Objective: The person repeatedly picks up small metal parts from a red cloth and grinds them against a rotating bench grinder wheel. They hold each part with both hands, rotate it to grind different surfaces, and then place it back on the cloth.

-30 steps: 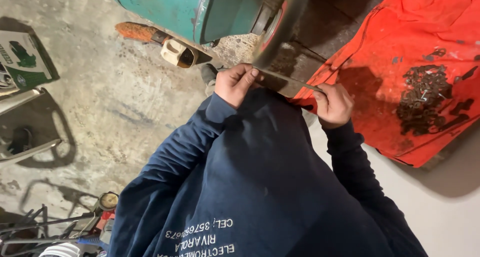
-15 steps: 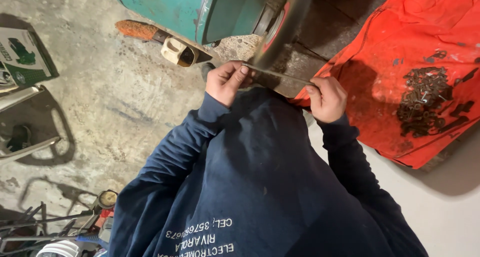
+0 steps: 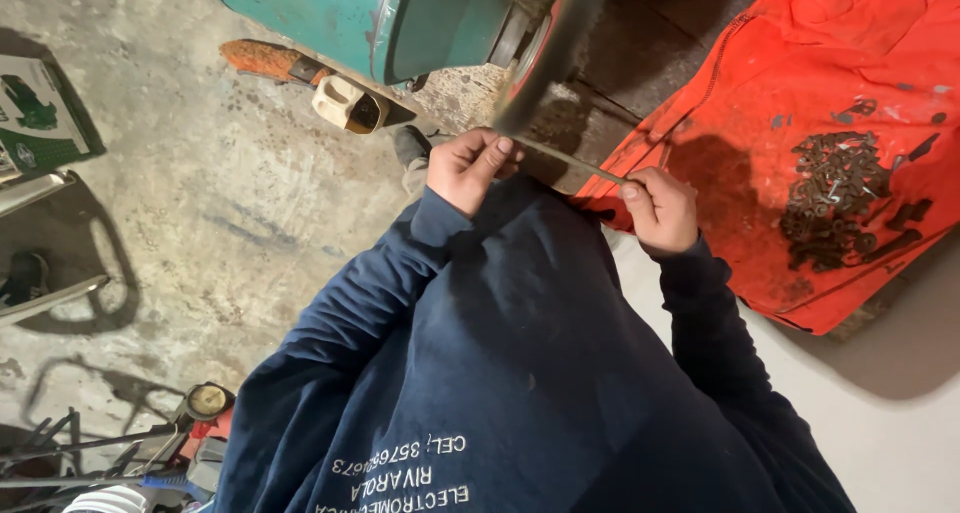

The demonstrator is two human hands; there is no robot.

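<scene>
My left hand (image 3: 468,165) and my right hand (image 3: 660,208) each pinch one end of a thin metal rod (image 3: 570,160). The rod lies across in front of my dark blue sweatshirt. Its left part sits at the lower edge of a blurred, spinning wheel (image 3: 545,58). The wheel is mounted on the end of a teal motor housing (image 3: 400,18). My left hand is right beside the wheel's rim; my right hand is over the edge of an orange cloth (image 3: 800,93).
A pile of small dark metal parts (image 3: 840,198) lies on the orange cloth. On the concrete floor are a cream plug (image 3: 345,103), an orange-handled tool (image 3: 265,61), a green and white box (image 3: 35,113), a metal frame (image 3: 40,293) and tools (image 3: 150,443).
Both hands have shifted only slightly while keeping hold of the rod. The rod stays at the spinning wheel's edge.
</scene>
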